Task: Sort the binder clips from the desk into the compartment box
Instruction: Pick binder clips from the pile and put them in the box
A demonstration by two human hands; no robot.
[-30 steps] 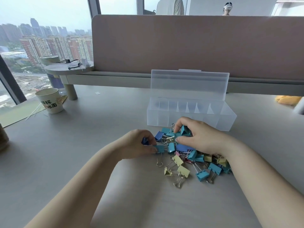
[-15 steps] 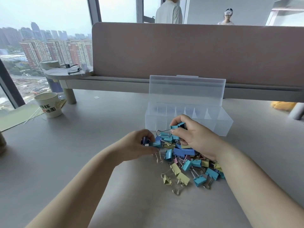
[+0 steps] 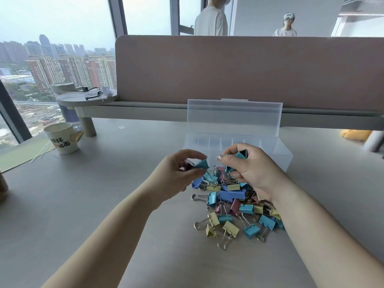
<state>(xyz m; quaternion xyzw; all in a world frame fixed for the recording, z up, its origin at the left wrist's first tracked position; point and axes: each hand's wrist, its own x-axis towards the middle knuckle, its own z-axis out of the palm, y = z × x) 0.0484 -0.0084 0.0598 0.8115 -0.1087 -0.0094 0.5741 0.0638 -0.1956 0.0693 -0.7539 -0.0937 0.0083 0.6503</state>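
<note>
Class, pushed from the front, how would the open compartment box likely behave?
The compartment box looks thin, clear and apparently empty, so probably light and slides easily on the smooth desk. Its raised lid might tip it backward.

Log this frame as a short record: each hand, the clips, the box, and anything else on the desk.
left hand: fingers pinch one teal binder clip above the pile
right hand: grips teal clips over the pile's far side
pile: blue, teal, yellow and pink clips loose on the desk, in front of the box
compartment box: lid open and upright; no clips seen in the visible compartments
other: paper cup at far left
</note>
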